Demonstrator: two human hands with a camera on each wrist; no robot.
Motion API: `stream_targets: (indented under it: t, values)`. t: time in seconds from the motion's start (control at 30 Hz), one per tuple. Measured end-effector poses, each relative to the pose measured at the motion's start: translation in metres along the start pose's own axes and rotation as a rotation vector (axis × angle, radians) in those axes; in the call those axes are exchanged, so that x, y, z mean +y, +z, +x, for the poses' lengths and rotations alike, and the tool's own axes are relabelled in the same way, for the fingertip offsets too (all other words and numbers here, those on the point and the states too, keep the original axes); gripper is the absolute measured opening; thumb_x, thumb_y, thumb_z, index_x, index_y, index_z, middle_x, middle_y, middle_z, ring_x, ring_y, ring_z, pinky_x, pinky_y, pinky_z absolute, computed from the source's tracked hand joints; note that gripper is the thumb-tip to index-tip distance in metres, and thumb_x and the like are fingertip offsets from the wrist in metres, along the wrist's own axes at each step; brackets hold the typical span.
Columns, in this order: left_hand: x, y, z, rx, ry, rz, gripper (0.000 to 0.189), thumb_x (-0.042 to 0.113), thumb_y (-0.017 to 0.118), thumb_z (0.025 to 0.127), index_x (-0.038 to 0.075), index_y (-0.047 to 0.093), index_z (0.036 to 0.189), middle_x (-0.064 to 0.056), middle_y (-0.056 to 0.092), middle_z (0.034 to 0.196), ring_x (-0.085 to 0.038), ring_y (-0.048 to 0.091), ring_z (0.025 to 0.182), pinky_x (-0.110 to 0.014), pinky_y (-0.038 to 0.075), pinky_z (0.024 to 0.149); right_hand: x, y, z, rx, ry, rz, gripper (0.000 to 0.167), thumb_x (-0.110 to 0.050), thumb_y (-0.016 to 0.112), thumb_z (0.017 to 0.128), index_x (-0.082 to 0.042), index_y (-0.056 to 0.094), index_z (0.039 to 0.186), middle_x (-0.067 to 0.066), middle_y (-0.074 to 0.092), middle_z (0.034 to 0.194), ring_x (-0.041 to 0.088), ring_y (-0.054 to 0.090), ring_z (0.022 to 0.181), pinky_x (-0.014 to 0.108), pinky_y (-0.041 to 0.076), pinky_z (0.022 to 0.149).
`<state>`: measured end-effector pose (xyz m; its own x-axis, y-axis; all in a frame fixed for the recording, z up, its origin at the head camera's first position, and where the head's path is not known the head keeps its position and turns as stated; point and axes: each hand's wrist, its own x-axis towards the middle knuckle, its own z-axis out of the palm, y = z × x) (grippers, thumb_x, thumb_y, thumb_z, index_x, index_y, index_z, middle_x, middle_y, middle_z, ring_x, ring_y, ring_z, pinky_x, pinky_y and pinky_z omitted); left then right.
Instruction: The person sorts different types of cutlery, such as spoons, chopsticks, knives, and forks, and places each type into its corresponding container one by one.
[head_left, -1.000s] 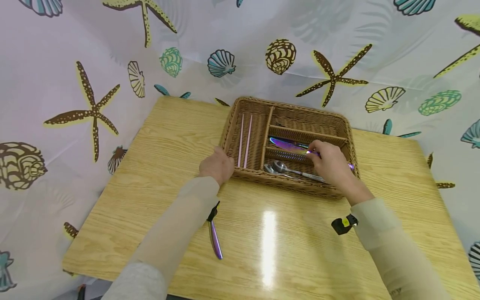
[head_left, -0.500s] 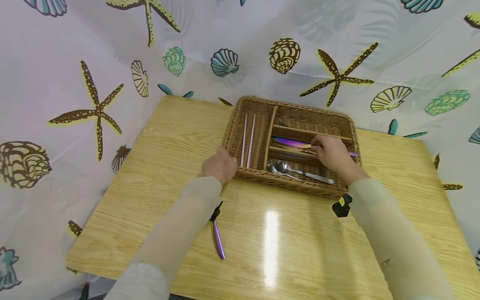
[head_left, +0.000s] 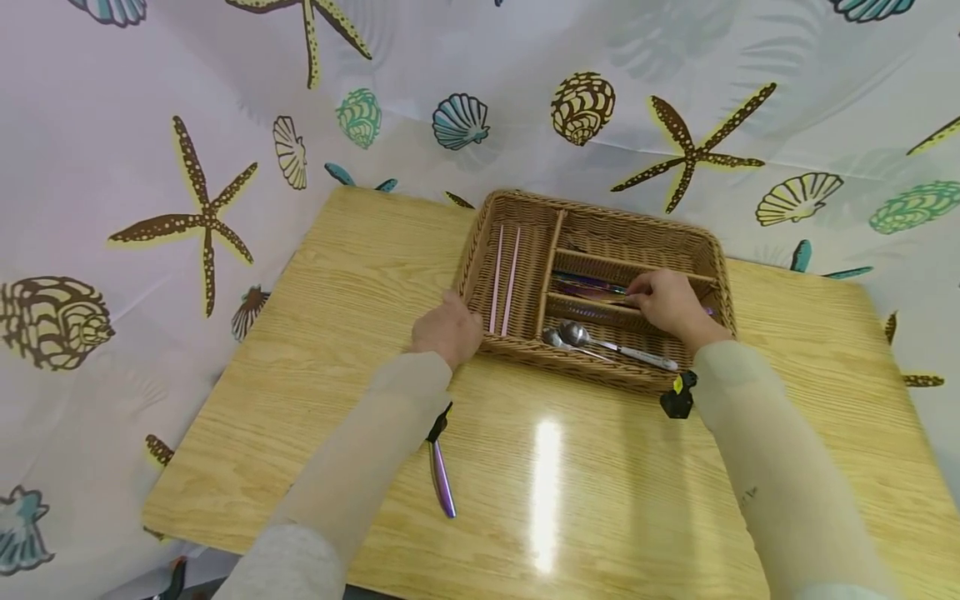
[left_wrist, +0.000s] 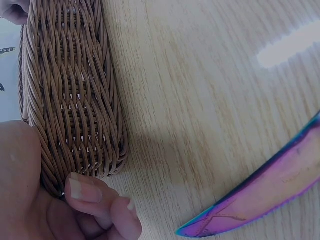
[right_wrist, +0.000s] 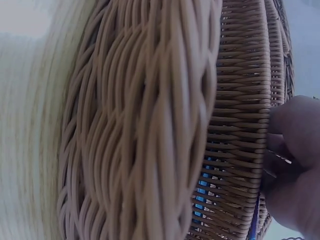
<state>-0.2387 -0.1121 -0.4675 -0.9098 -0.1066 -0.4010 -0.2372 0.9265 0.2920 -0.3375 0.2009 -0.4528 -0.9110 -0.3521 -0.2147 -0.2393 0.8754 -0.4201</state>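
Note:
My left hand [head_left: 448, 332] grips the front left corner of a brown wicker cutlery basket [head_left: 577, 362]; in the left wrist view its fingers [left_wrist: 92, 195] curl around that corner. Inside the basket's middle right compartment, my right hand [head_left: 667, 304] pinches an iridescent table knife [head_left: 600, 293], which lies low beside other shiny cutlery. The right wrist view shows the right fingers [right_wrist: 285, 122] just past a woven divider, most of the knife being hidden. Two pink chopsticks [head_left: 502, 279] lie in the left compartment. Several spoons [head_left: 576, 333] rest in the front one.
Another iridescent purple knife [head_left: 444, 483] lies on the wooden table [head_left: 600, 500] in front of the basket, partly hidden by the left wrist. A seashell-patterned curtain [head_left: 510, 100] hangs behind the table and along its left side.
My right hand has lowered the knife into the middle compartment, its blade now down among the other cutlery. The left hand stays on the basket corner. The head view has shifted slightly.

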Motion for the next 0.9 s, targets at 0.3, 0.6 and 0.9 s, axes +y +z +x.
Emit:
stream_targets:
  t: [0.3, 0.6, 0.9]
  values:
    - [0.001, -0.003, -0.004, 0.025, 0.010, -0.006, 0.067, 0.038, 0.027, 0.108, -0.007, 0.014, 0.154, -0.009, 0.060, 0.066, -0.019, 0.051, 0.052, -0.035, 0.045, 0.053, -0.003, 0.000, 0.010, -0.037, 0.044, -0.041, 0.022, -0.006, 0.056, 0.097, 0.004, 0.073, 0.106, 0.026, 0.068, 0.108, 0.038, 0.062, 0.094, 0.049, 0.049, 0.079]
    - [0.001, -0.001, -0.004, 0.038, 0.012, 0.017, 0.066, 0.038, 0.027, 0.108, -0.008, 0.016, 0.153, -0.008, 0.060, 0.064, -0.018, 0.050, 0.050, -0.034, 0.043, 0.049, -0.002, -0.002, 0.015, -0.113, 0.134, -0.004, 0.026, -0.009, 0.051, 0.100, 0.001, 0.073, 0.111, 0.029, 0.061, 0.126, 0.042, 0.057, 0.109, 0.048, 0.047, 0.083]
    - [0.001, 0.000, -0.003, 0.045, 0.017, 0.020, 0.064, 0.036, 0.027, 0.108, -0.009, 0.017, 0.152, -0.006, 0.055, 0.059, -0.016, 0.044, 0.046, -0.031, 0.038, 0.045, -0.003, 0.000, 0.010, -0.082, 0.133, 0.012, 0.029, -0.008, 0.047, 0.101, 0.006, 0.067, 0.116, 0.028, 0.062, 0.120, 0.038, 0.059, 0.100, 0.045, 0.046, 0.077]
